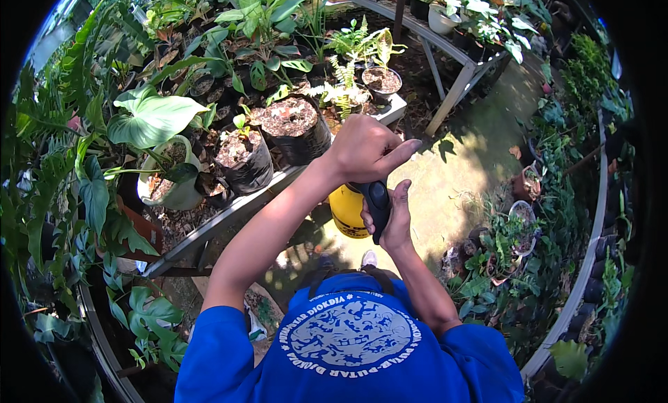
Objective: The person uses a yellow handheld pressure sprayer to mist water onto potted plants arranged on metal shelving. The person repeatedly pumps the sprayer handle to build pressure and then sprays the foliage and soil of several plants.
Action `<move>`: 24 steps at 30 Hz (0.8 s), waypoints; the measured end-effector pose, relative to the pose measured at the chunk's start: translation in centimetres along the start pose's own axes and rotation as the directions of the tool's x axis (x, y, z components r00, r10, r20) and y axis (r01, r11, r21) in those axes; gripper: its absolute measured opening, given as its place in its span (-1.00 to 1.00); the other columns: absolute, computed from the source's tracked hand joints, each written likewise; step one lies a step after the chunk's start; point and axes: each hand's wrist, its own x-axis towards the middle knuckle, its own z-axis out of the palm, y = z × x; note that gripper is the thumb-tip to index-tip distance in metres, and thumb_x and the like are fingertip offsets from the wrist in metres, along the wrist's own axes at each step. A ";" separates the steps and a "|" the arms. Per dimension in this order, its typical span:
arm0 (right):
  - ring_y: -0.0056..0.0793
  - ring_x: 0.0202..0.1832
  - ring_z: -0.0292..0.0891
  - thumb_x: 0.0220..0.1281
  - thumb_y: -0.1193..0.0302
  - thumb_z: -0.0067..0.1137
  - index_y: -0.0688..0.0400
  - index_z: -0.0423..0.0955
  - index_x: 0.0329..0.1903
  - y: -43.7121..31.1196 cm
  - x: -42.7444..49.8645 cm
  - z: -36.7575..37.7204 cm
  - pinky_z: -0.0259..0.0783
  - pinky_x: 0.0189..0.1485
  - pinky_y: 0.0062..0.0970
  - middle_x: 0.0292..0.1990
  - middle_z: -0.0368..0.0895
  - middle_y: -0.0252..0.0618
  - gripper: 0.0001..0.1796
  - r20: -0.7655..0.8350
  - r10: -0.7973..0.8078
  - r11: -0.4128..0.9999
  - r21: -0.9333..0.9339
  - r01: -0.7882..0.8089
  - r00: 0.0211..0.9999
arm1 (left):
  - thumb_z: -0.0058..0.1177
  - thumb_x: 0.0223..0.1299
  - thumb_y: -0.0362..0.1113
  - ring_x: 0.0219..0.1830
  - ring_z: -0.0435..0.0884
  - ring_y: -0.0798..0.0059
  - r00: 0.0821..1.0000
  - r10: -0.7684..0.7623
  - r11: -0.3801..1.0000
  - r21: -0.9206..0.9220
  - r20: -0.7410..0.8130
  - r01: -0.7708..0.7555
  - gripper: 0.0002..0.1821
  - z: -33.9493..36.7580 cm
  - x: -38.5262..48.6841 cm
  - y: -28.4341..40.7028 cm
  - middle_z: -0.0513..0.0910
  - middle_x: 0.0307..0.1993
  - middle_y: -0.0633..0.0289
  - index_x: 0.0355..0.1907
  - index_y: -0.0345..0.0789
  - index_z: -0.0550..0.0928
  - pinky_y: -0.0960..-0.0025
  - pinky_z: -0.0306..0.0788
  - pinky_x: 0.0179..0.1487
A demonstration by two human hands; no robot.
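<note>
A pump sprayer with a yellow tank (347,210) and a black handle (379,205) is held in front of my body. My right hand (395,215) is wrapped around the handle from the right, thumb upward. Above it, my left hand (368,145) is closed in a fist at the sprayer's top, its thumb pointing right. That hand hides the part it grips and the nozzle. Just beyond and left of the sprayer, a large black grow bag (295,124) and a smaller one (242,160) with a seedling stand on the bench.
Potted plants crowd the metal-framed bench (229,218) on the left. A small black pot (382,80) stands near its corner. Another bench leg (450,98) rises beyond. Sunlit ground (443,178) lies between the bench and the right-hand greenery, where a white pot (522,215) and a terracotta pot (527,181) stand.
</note>
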 end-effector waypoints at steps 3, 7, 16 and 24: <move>-0.68 -0.79 0.21 0.22 -0.32 -0.52 0.24 0.38 -0.50 0.5 -0.1 -0.3 0.13 -0.75 -0.70 -0.71 0.36 -0.34 -0.17 0.049 0.020 0.999 -0.048 -0.017 0.999 | -0.08 0.22 0.05 -0.83 0.42 0.30 1.000 0.016 1.000 -0.012 -0.003 -0.016 -0.42 -2.5 1.7 0.1 0.40 -0.90 0.19 -0.83 -0.27 0.58 0.31 0.28 -0.69; -0.68 -0.78 0.23 0.21 -0.33 -0.51 0.24 0.37 -0.50 1.2 0.1 -0.2 0.13 -0.76 -0.70 -0.71 0.37 -0.33 -0.17 0.026 -0.005 0.995 -0.098 0.007 1.000 | -0.09 0.23 0.08 -0.90 0.31 0.39 0.988 0.016 0.996 -0.084 -0.155 -0.029 -0.34 -6.6 3.4 0.1 0.29 -0.96 0.22 -0.90 -0.32 0.52 0.38 0.15 -0.74; -0.65 -0.73 0.28 0.22 -0.31 -0.49 0.26 0.37 -0.46 0.8 -0.2 0.4 0.14 -0.74 -0.69 -0.65 0.39 -0.28 -0.18 0.039 0.037 0.999 0.033 -0.038 0.999 | 0.04 0.11 -0.07 -0.78 0.40 0.25 0.999 0.020 0.999 0.025 0.046 -0.021 -0.55 -0.3 -1.3 -0.7 0.36 -0.86 0.15 -0.82 -0.28 0.54 0.30 0.21 -0.65; -0.65 -0.79 0.21 0.15 -0.38 -0.47 0.20 0.36 -0.52 1.2 0.0 1.6 0.15 -0.76 -0.70 -0.74 0.31 -0.35 -0.16 0.010 0.065 0.995 -0.071 -0.064 0.998 | -0.02 0.16 -0.01 -0.82 0.41 0.28 0.995 -0.089 0.996 -0.001 -0.046 0.089 -0.47 -3.6 0.6 -0.9 0.35 -0.93 0.19 -0.88 -0.23 0.54 0.34 0.25 -0.67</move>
